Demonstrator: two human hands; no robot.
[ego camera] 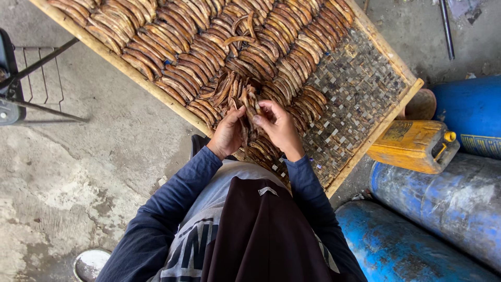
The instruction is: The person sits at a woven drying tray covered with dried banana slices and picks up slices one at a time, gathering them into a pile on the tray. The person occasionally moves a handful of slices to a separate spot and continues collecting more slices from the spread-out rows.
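Observation:
A woven bamboo tray point(365, 89) with a wooden frame carries rows of brown dried banana slices point(209, 42). My left hand point(228, 133) and my right hand point(279, 125) meet over the tray's near edge. Both are closed on a small stack of dried banana slices point(249, 107), held upright between the fingers. More loose slices lie piled just beyond my fingertips. The tray's right part is bare weave. My dark blue sleeves reach up from the bottom of the view.
Blue metal drums point(443, 209) lie at the right, with a yellow jerrycan point(415, 146) beside the tray corner. A wire rack on metal legs point(36, 78) stands at the left. A round metal lid point(91, 263) sits on the concrete floor, bottom left.

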